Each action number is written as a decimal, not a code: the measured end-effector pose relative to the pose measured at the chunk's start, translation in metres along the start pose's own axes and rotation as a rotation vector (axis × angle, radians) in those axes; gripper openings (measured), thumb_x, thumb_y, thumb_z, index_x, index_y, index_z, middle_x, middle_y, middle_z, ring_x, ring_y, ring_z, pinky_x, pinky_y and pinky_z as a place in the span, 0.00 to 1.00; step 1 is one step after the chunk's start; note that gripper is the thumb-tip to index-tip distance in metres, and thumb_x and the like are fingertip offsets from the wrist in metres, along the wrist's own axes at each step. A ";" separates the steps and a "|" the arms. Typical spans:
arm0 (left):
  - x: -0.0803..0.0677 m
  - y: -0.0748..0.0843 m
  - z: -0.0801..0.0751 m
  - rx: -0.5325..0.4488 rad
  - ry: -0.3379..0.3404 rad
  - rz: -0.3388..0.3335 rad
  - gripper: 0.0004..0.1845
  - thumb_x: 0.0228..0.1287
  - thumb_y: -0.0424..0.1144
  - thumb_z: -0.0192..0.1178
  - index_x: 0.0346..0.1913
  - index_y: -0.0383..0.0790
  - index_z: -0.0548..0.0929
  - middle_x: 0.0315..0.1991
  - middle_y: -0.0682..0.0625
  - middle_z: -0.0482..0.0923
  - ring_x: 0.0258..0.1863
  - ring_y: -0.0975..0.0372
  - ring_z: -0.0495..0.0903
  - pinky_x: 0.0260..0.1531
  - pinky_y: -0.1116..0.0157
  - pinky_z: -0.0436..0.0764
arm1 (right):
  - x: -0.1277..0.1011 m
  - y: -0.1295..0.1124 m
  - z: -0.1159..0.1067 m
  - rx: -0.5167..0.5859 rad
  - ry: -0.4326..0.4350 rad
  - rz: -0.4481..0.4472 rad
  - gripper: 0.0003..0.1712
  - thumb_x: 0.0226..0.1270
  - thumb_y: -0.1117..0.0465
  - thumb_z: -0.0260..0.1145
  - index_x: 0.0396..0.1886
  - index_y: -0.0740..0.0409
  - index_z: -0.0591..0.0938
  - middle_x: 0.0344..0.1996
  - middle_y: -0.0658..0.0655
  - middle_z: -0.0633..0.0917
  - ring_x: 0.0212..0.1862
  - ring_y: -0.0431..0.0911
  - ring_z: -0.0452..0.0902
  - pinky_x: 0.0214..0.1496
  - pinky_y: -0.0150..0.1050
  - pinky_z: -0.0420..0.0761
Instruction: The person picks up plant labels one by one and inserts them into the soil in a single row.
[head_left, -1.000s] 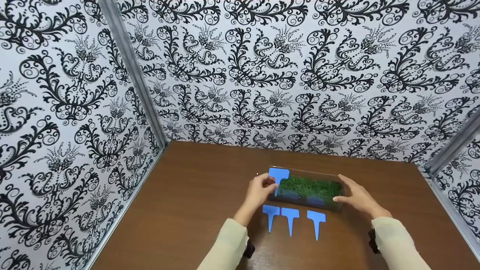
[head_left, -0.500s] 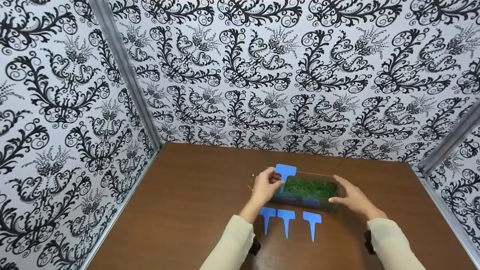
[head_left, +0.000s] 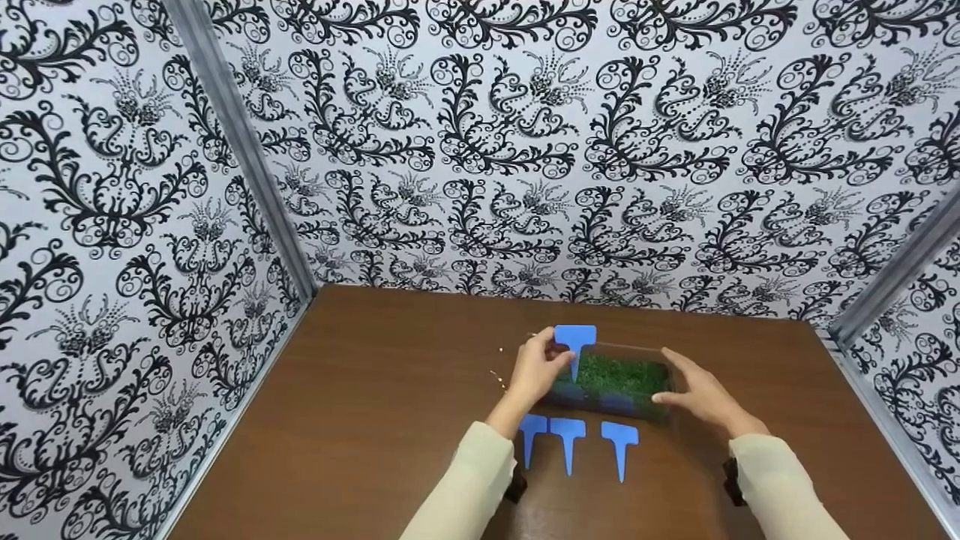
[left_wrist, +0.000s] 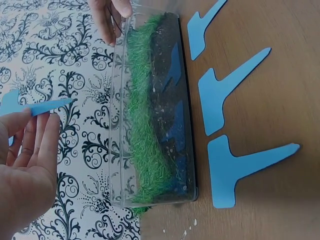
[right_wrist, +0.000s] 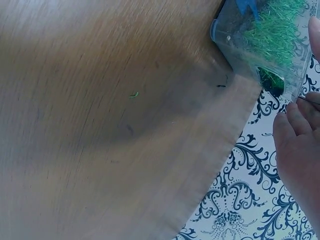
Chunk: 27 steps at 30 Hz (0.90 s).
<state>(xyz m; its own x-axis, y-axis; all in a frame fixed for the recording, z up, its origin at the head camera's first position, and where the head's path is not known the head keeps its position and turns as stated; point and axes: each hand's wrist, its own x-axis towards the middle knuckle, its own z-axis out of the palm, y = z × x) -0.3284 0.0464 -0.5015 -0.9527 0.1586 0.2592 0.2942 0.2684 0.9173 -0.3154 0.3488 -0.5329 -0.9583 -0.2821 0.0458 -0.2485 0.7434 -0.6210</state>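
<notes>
My left hand (head_left: 536, 367) pinches a blue T-shaped plant label (head_left: 576, 335) by its stem, wide head up and pointed tip down, over the left part of a clear plastic box (head_left: 630, 411). In the left wrist view, the held label's tip (left_wrist: 69, 101) is apart from the box rim. Dark soil (left_wrist: 167, 107) topped with green artificial grass (left_wrist: 142, 100) fills the box. At the right end, my right hand (head_left: 709, 397) grips the box, thumb at the front and fingers behind. Three more blue plant labels (head_left: 568, 435) lie in a row before it.
The box stands on a brown wooden table (head_left: 390, 397). Blue shapes like reflections show in its front wall. Small pale bits (head_left: 499, 379) lie left of it, and a green scrap (right_wrist: 134, 94) lies to its right. Patterned walls (head_left: 487, 150) enclose the table.
My left hand has moved the held label rightward and slightly up over the box. My right hand stays at the box's right end, and the head view has shifted a little.
</notes>
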 end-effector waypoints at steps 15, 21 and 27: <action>0.007 0.004 0.013 -0.083 -0.009 -0.010 0.03 0.66 0.31 0.63 0.39 0.34 0.80 0.28 0.45 0.84 0.22 0.72 0.75 0.25 0.75 0.79 | 0.000 -0.001 0.001 0.002 0.004 0.000 0.50 0.63 0.54 0.72 0.76 0.71 0.56 0.74 0.76 0.57 0.74 0.73 0.51 0.71 0.70 0.57; 0.013 0.005 0.023 -0.112 -0.004 -0.002 0.05 0.65 0.28 0.64 0.42 0.33 0.81 0.34 0.41 0.86 0.25 0.71 0.79 0.26 0.75 0.78 | 0.000 -0.001 0.001 0.005 0.008 -0.004 0.50 0.63 0.55 0.72 0.75 0.71 0.57 0.74 0.75 0.58 0.74 0.73 0.52 0.71 0.70 0.56; 0.017 0.005 0.036 -0.100 -0.017 -0.013 0.06 0.65 0.29 0.64 0.44 0.35 0.81 0.39 0.41 0.87 0.32 0.66 0.84 0.31 0.74 0.80 | 0.000 -0.002 0.001 0.015 0.006 0.012 0.50 0.63 0.54 0.72 0.76 0.70 0.57 0.75 0.75 0.57 0.75 0.72 0.51 0.72 0.70 0.56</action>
<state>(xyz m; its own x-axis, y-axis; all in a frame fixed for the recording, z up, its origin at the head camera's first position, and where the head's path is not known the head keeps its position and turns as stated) -0.3404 0.0850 -0.5031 -0.9547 0.1721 0.2426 0.2719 0.1743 0.9464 -0.3150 0.3469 -0.5329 -0.9621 -0.2692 0.0426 -0.2345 0.7379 -0.6328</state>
